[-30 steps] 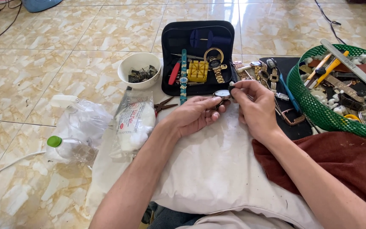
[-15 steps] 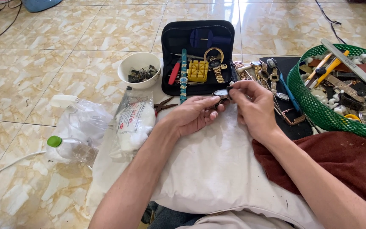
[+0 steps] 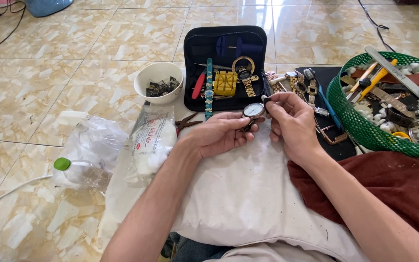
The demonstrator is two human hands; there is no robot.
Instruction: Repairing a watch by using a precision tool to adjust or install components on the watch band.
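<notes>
I'm pinching the watch point(image 3: 254, 110) by its rim in my left hand point(image 3: 221, 133) over the white cloth point(image 3: 238, 194), my right hand point(image 3: 292, 123) fingers closing on its edge, judging it light, slippery, glass-fragile.

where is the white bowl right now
The round white bowl sits on the tiled floor in the upper left-centre of the head view, just left of the open black tool case.

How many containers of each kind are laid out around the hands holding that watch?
Around the left hand and right hand, which hold the round watch:
White bowl: 1
Black zip tool case: 1
Green mesh basket: 1
Clear bottle with green cap: 1
Total: 4
</notes>
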